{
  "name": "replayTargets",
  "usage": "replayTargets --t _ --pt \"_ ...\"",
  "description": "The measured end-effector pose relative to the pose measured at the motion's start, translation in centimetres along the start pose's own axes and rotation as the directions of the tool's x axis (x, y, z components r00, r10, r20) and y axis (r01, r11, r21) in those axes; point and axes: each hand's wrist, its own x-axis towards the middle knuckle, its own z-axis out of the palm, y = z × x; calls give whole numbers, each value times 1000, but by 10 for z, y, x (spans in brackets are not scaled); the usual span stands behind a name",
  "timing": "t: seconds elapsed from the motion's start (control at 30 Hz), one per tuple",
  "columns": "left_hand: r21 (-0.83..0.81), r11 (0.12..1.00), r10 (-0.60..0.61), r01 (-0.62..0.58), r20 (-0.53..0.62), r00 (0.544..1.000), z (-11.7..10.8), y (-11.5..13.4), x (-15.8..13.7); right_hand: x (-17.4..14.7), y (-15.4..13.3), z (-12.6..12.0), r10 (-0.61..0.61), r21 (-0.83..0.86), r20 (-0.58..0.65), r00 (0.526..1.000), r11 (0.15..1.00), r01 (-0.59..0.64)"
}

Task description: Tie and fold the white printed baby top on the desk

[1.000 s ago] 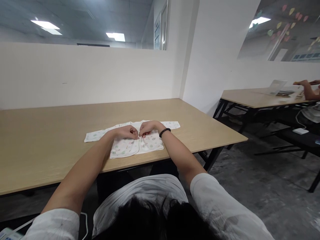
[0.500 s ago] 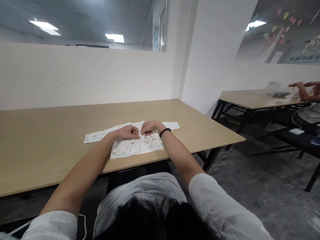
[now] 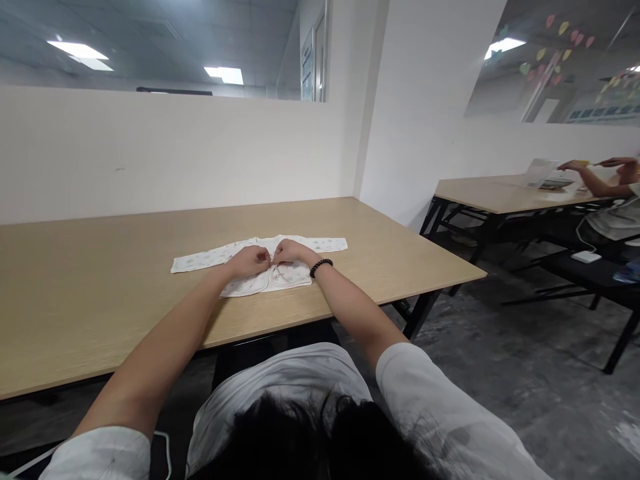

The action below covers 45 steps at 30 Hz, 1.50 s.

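Note:
A small white baby shirt (image 3: 293,274) with a scattered print lies on the table, its long sleeves stretched out to either side. My left hand (image 3: 250,260) is closed, its fingertips pinching the edge of the left front panel near the middle of the chest. Right beside it my right hand (image 3: 294,251), with a dark beaded bracelet at the wrist, pinches the edge of the other panel. The fingertips almost meet, and what exactly lies between them is too small to make out. Below the hands the two panels come together at the front.
The wooden table (image 3: 100,293) runs up to a white wall, and its front edge is close to my body. To the right, a person sits at a second table (image 3: 480,193) with a clear stand on it. A black chair (image 3: 580,273) holds a white box with a cable.
The shirt has slid away from the table's front edge. My hands have come closer together, and the front panels, which showed a gap, now lie nearer each other.

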Motion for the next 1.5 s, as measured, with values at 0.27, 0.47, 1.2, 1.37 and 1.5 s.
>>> replayTargets --t 0.27,0.47,1.2,1.37,1.5 --pt "-68 997 -28 40 168 985 -9 8 -4 -6 -4 -5 1 5 50 999 1000 -1" --pt "-156 985 -24 69 275 961 -10 7 -6 -8 -6 -7 16 1 113 993 1000 -17" --pt "-445 878 33 175 421 907 -16 -5 -10 2 1 3 -50 91 168 985 995 35" --pt "-399 905 31 147 408 912 -18 -7 -9 -2 -2 0 -59 151 180 982 988 32" --pt "-362 922 20 139 403 915 -18 -11 -7 -2 -2 -2 -53 193 189 980 981 16"
